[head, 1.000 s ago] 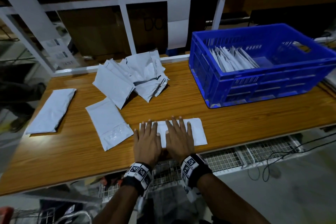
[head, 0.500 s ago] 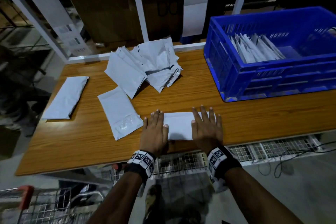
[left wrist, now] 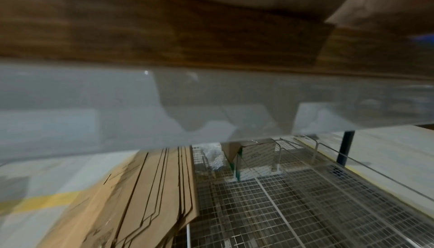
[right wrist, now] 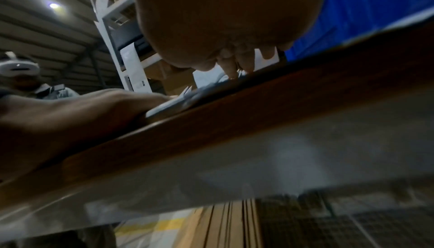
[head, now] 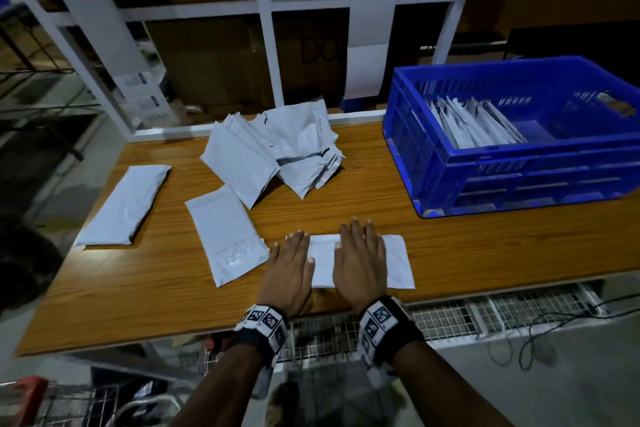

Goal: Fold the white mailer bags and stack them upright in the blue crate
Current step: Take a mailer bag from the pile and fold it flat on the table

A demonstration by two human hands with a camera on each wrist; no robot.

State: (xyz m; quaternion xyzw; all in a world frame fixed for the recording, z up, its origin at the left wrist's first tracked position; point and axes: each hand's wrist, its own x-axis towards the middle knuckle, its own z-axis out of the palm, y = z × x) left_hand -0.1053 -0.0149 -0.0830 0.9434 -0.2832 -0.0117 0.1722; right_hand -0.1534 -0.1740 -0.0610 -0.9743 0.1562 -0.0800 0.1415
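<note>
A folded white mailer bag (head: 398, 260) lies flat near the front edge of the wooden table (head: 485, 253). My left hand (head: 289, 267) presses its left end with straight fingers. My right hand (head: 360, 260) presses its middle, palm down, fingers straight. At the back right stands the blue crate (head: 519, 177), where several folded bags (head: 474, 125) lean upright. A loose heap of white mailer bags (head: 277, 152) sits at the back centre. In the right wrist view my right palm (right wrist: 223, 19) lies over the bag (right wrist: 169, 107) at the table edge.
One flat mailer bag (head: 228, 236) lies just left of my hands, and another (head: 128, 204) lies at the table's far left. A white shelf frame (head: 266, 28) runs behind the table. Wire mesh racks (head: 450, 319) and cardboard (left wrist: 145, 196) sit under the table.
My right hand has slid back left along the folded bag toward the left hand, after spreading right half a second ago. The left hand has stayed on the bag's left end.
</note>
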